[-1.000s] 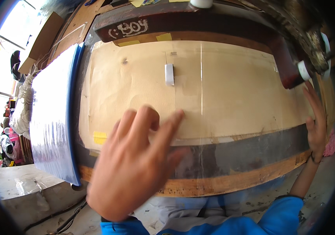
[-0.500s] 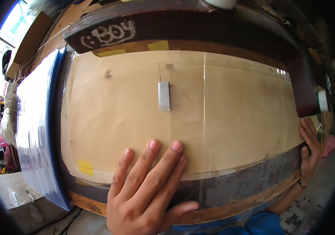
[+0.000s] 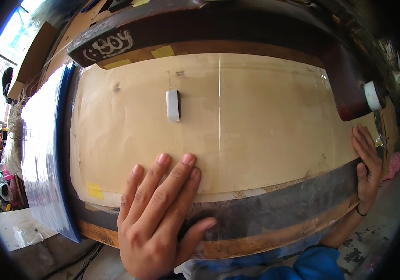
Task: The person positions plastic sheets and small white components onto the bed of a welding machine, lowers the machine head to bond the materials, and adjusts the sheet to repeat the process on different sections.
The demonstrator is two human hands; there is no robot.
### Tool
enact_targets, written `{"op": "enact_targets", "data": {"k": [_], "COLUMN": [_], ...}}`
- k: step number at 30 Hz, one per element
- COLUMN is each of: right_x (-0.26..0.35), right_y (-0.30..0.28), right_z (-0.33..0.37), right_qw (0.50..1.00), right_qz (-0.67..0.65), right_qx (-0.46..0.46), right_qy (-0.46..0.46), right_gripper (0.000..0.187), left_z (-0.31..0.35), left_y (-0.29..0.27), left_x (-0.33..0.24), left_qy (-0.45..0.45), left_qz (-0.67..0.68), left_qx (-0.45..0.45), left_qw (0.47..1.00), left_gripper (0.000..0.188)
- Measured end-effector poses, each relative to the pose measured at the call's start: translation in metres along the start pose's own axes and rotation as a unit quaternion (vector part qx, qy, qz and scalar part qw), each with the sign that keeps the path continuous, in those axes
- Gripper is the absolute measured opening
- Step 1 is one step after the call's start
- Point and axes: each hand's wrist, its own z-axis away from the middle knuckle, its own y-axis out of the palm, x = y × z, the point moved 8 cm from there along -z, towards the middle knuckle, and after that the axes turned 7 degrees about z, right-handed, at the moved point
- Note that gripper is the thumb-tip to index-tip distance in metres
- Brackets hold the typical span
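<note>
down low, left hand [image 3: 160, 212] spread flat on the tan sheet [image 3: 237, 126], right hand [image 3: 367, 170] flat with fingers together at the sheet's right edge, small white block [image 3: 173, 105] near the sheet's top

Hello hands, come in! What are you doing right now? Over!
Left hand flat on tan paper sheet, fingers spread. Right hand pressing sheet's right edge. Small white block lying on sheet, untouched.

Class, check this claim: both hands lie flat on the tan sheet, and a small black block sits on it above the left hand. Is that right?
Not quite. The block is white, not black, as the head view shows. The rest holds: the left hand and right hand lie flat at the edges of the tan sheet, block above the left hand.
</note>
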Motion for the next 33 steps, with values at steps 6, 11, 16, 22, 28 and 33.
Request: {"op": "enact_targets", "data": {"k": [6,11,16,22,28,33], "right_x": [0.006,0.007,0.006,0.003,0.004,0.010], "right_y": [-0.003,-0.004,-0.007,-0.010,-0.010,-0.012], "right_z": [0.000,-0.004,-0.001,0.003,0.003,0.002], "right_qw": [1.000,1.000,0.997,0.998,0.997,0.997], "right_qz": [-0.016,-0.027,-0.053,-0.038,-0.038,-0.020], "right_qx": [-0.015,-0.016,-0.050,-0.049,-0.052,-0.050], "right_qy": [-0.002,0.002,-0.011,-0.027,-0.031,-0.053], "right_gripper": [0.065,0.067,0.058,0.047,0.047,0.049], "left_z": [0.000,-0.002,0.001,-0.002,0.000,-0.004], "left_y": [-0.001,-0.002,0.000,0.004,0.003,0.003], "left_x": [-0.004,-0.004,-0.008,-0.013,-0.013,-0.014], "left_qy": [-0.005,-0.009,0.004,-0.011,-0.026,-0.001], "left_qz": [-0.002,0.003,-0.001,-0.014,-0.008,-0.032], "left_qx": [0.003,-0.009,-0.020,-0.015,-0.031,0.013], "left_qw": [1.000,1.000,1.000,1.000,0.999,0.999], "left_gripper": [0.052,0.048,0.045,0.048,0.049,0.049]}}
